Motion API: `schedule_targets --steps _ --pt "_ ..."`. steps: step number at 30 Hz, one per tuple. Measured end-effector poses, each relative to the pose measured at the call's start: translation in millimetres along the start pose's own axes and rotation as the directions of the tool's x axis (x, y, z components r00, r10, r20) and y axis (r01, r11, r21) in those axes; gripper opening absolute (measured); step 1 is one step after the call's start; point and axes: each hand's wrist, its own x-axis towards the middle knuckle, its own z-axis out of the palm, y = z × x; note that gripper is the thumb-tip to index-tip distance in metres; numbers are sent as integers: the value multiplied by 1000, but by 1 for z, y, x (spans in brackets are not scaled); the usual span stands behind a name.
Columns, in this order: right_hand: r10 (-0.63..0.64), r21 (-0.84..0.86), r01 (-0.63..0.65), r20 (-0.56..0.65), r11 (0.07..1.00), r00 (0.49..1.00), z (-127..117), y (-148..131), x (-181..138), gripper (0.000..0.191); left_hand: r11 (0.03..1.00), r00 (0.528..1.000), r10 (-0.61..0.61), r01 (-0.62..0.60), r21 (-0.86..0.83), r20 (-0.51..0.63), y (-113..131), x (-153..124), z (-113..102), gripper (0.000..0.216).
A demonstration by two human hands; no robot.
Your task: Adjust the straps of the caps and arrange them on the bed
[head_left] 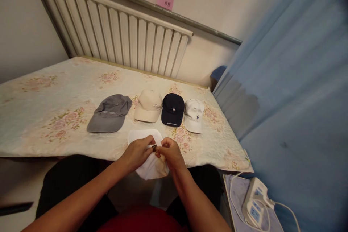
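White cap: located under both hands, at the near edge of the bed, partly overhanging it. The long axis runs away from the body, far end angled slightly left. Left hand and right hand: fingertips pinched on the cap from opposite sides, a small dark buckle between them; neither hand is clearly nearer. Exact finger contact on the buckle: cannot be determined.
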Motion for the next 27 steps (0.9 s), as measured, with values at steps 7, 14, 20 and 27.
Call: schedule_targets --steps 7,14,20,27 --pt "-23 -22 22 -68 1000 997 5 0 -1 18 931 982 127 -69 359 -141 6 -11 5 8" --pt "-8 -13 7 -51 1000 999 11 -3 -3 18 850 969 101 34 526 -225 21 -23 7 13" --pt "24 -12 -25 -52 1000 998 12 -3 -4 21 933 985 -8 69 353 -172 16 -26 16 12" --pt "47 7 -47 -52 999 998 10 -3 -6 21 977 965 197 -180 111 -173 8 -28 19 11"
